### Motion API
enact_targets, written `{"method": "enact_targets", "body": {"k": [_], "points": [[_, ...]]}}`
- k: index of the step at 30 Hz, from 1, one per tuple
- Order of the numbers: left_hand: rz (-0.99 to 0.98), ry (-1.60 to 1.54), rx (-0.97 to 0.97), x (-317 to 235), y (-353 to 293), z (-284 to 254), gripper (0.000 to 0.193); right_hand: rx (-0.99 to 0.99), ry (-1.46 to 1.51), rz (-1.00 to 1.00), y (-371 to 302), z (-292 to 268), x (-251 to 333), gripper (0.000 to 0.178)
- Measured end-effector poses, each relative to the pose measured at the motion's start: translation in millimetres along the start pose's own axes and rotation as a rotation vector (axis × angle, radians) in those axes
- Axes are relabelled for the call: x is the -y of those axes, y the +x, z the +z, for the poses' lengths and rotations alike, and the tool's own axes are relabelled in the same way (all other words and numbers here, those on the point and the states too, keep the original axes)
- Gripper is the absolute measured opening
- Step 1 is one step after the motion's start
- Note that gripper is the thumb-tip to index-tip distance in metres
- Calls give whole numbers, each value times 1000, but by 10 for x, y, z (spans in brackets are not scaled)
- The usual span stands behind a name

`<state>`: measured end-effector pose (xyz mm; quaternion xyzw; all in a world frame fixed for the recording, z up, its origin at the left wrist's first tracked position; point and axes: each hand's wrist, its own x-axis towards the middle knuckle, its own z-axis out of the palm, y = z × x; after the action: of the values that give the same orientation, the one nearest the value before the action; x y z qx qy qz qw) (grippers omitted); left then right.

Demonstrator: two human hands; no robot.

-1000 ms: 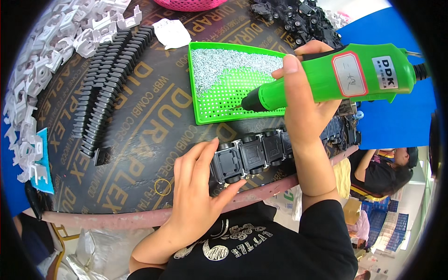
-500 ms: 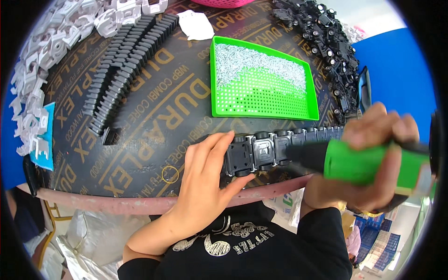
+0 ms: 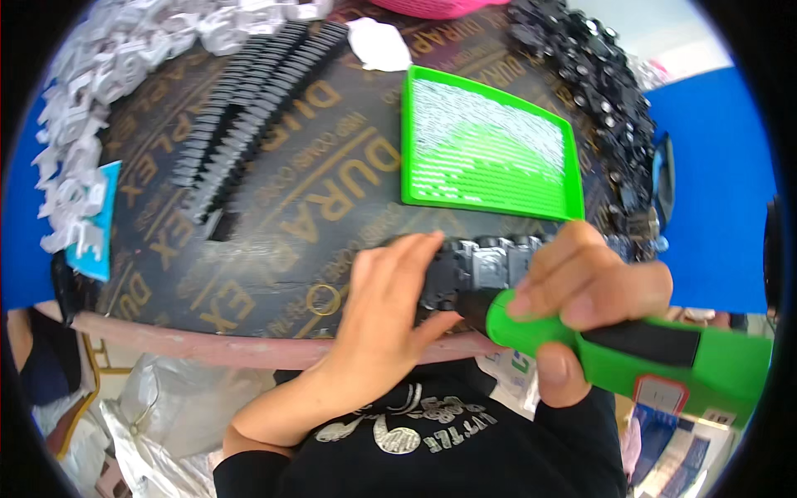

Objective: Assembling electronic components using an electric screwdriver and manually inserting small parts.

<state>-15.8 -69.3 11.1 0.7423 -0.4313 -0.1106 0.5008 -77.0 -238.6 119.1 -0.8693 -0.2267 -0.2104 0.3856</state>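
A green and black cordless screwdriver (image 3: pixel 722 365) lies tilted in my right hand (image 3: pixel 594 286), whose fingers wrap round its body. Its dark nose reaches the near side of the end piece in a row of black toy car chassis (image 3: pixel 490 266). Fingers and thumb of my left hand (image 3: pixel 382 311) clasp that left-end piece from its far and near sides. Part of the row is hidden behind my right hand, and the driver's tip cannot be made out clearly. Beyond the row stands a green tray (image 3: pixel 490 207) with small silver screws (image 3: pixel 465 108) heaped toward its far side.
Two rows of black parts (image 3: pixel 249 108) lie at the far left. White plastic parts (image 3: pixel 79 141) are heaped along the left edge, beside a blue packet (image 3: pixel 98 228). Black wheeled parts (image 3: pixel 614 108) pile up at the right. A yellow ring (image 3: pixel 322 300) sits near the pinkish table edge (image 3: pixel 199 344).
My right hand has brought the screwdriver left and down, so its nose is at the row's end piece. My left hand keeps its hold. The whole view has shifted slightly.
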Motion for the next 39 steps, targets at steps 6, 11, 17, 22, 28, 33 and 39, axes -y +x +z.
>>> {"method": "enact_targets", "body": {"k": [6,11,17,22,28,33,39], "points": [[27,-71,16,-45,-49,37,74,-198,132,91,-161,205,-9,34],[51,-51,-17,-45,-89,59,74,-265,-70,432,-215,223,259,28],[41,101,-66,-5,-17,93,77,-748,-166,266,-294,-94,159,30],[133,190,-173,-48,21,125,79,-1173,-532,377,-506,-989,-95,39],[361,198,-194,-238,-96,284,74,-1102,-689,563,-1224,-1504,-580,74],[256,432,-128,-289,-148,446,72,-667,-484,734,-1805,-1603,-355,94],[334,734,-93,-345,-150,374,60,-522,-595,933,-2112,-1324,-128,75]]}}
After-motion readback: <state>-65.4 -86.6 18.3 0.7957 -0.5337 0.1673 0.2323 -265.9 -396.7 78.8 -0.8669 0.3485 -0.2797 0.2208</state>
